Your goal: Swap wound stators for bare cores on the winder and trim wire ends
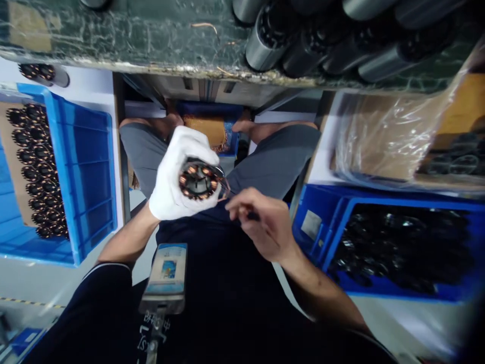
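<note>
My left hand (178, 174), in a white glove, is wrapped round a motor stator (199, 180), a dark round part with copper windings facing me. It is held above my lap. My bare right hand (261, 225) is just right of it, fingers pinched on a thin dark tool (248, 216) whose tip reaches toward the stator's edge, where thin wires stick out. Both hands hover over my grey shorts (280, 156) and dark shirt.
A blue crate (89, 167) on the left holds rows of wound stators (38, 167). Another blue crate (379, 290) on the right holds dark parts. Metal cylinders (303, 40) lie on the green bench (132, 30) ahead. A plastic-lined box (390, 136) sits right. A badge (166, 270) hangs from my chest.
</note>
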A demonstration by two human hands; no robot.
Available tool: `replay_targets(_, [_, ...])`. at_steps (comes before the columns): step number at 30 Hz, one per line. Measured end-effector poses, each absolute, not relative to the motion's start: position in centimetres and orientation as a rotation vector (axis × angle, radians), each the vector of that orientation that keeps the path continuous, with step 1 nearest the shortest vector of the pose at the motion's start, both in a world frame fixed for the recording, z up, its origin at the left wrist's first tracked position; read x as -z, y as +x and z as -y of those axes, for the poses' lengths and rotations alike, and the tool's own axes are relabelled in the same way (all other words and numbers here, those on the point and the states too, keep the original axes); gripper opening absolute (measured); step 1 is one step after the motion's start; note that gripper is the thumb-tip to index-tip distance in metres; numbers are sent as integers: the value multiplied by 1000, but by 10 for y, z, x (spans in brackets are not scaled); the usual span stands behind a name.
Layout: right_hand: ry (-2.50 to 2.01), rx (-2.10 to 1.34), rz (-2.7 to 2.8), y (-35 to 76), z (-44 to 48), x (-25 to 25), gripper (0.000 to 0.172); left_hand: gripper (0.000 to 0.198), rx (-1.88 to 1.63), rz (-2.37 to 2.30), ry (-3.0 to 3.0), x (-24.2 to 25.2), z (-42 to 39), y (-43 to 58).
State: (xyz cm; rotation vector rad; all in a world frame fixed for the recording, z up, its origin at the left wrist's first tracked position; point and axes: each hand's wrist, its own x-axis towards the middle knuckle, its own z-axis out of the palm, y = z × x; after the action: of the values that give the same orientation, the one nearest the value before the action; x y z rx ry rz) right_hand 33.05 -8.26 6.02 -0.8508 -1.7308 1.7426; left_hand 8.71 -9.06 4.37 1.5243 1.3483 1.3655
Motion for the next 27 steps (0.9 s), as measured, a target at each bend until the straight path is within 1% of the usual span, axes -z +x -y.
replay_targets(2, [-869, -1736, 1737, 324, 74, -66, 32, 62, -1295, -1252, 1574, -47, 98, 91])
replay_targets(5, [-755, -1762, 1639, 314, 77, -62, 44, 60, -1221, -1166, 1300, -56, 112, 99])
replay_targets(8, [-706, -1924, 1469, 311, 95, -50, 45, 66, -1153, -983, 772, -62, 124, 108])
replay_targets(10, [-759, -1965, 1492, 313, 103, -44, 45, 71, -1137, -831, 410, -61, 131, 118])
replay_targets(11, [-786, -1949, 1553, 316, 105, -43, 45, 70, -1149, -772, 274, -58, 133, 124])
replay_targets(13, [-830, -1845, 1708, 320, 103, -45, 43, 61, -1183, -715, 115, -53, 136, 135])
replay_targets(15, [-857, -1687, 1774, 323, 97, -51, 37, 55, -1232, -746, 78, -47, 136, 142])
replay_targets(17, [-823, -1577, 1711, 324, 91, -58, 33, 56, -1240, -832, 127, -44, 136, 142])
replay_targets(21, [-627, -1642, 1530, 311, 82, -66, 38, 61, -1070, -933, 278, -48, 132, 130])
replay_targets(24, [-596, -1677, 1589, 299, 84, -64, 34, 70, -1083, -942, 305, -50, 131, 128])
replay_targets(25, [-590, -1659, 1650, 297, 87, -62, 31, 70, -1131, -983, 293, -49, 130, 129])
replay_targets(27, [-580, -1627, 1813, 300, 98, -57, 25, 60, -1203, -1085, 235, -44, 127, 131])
